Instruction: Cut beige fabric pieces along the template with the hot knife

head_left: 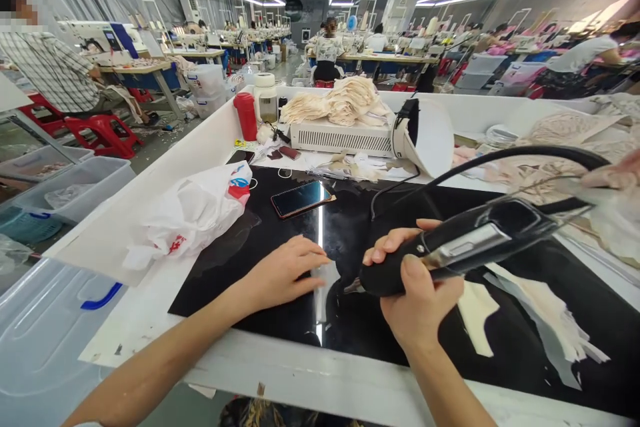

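Note:
My left hand (pixel 286 271) lies low over the black sheet, its fingers stretched out and slightly apart. Its fingertips rest at the top of a small pale, thin piece (pixel 329 290). My right hand (pixel 419 300) is wrapped round a bulky black handheld tool (pixel 475 237) with a silver panel and a thick cable. The tool tilts, its narrow metal tip (pixel 353 285) low over the sheet, just right of the pale piece. To the right of this hand lie a cream cut piece (pixel 477 317) and a stack of pale cut pieces (pixel 547 320).
A phone (pixel 301 199) and a white plastic bag (pixel 195 213) lie on the black sheet (pixel 400 340). Behind stand a red cup (pixel 245 117), a jar and a vented white box (pixel 345 139) bearing cream fabric. Another person's hand (pixel 617 173) shows at the right edge.

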`<state>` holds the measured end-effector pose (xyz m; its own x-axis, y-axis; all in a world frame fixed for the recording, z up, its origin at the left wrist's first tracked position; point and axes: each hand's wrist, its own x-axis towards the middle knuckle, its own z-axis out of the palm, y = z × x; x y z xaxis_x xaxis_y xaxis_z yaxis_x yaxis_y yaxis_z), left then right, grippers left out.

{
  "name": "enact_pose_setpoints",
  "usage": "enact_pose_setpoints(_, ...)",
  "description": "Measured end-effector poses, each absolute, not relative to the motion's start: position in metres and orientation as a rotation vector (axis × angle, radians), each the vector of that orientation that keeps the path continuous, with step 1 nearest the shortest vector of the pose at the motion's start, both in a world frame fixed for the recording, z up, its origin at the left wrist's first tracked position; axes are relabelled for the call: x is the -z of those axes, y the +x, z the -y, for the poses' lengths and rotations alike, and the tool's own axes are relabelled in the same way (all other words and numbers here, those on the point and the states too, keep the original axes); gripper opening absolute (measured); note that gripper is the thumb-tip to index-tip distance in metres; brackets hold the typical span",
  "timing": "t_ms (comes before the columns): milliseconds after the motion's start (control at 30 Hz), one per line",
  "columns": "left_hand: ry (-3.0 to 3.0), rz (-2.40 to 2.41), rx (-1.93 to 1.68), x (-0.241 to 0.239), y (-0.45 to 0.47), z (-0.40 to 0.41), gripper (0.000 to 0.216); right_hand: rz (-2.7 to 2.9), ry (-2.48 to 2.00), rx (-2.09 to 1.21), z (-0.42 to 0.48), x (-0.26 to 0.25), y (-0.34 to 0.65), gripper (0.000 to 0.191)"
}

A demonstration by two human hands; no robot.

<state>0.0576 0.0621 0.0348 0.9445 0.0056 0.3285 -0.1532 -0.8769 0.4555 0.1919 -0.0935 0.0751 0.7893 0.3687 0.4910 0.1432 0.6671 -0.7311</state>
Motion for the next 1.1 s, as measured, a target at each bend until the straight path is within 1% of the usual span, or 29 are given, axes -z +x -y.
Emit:
enact_pose_setpoints(133, 2.573, 0.134, -0.275, -0.032, 0.057, -0.052, 0.065, 0.677, -0.851, -0.136, 0.081, -0.071, 0.192, 0.038)
enact_pose_setpoints(233, 2.593, 0.108, -0.179, -0.031, 0.054, -0.051, 0.074, 0.682, -0.88, -0.158, 0.077, -0.065, 0.192, 0.039)
enact_pose_setpoints(433, 2.592, 0.093, -0.113, -0.034, 0.053, -0.051, 0.076, 0.689, -0.921, -0.173, 0.079, -0.057, 0.192, 0.041)
enact_pose_setpoints(733, 2.61, 0.126, -0.147, -0.031, 0.053, -0.05, 0.075, 0.692, -0.895, -0.136, 0.078, -0.062, 0.194, 0.037)
enact_pose_setpoints(1100, 2.616, 0.167, -0.216, -0.027, 0.054, -0.049, 0.072, 0.634, -0.88, -0.178, 0.081, -0.07, 0.184, 0.035)
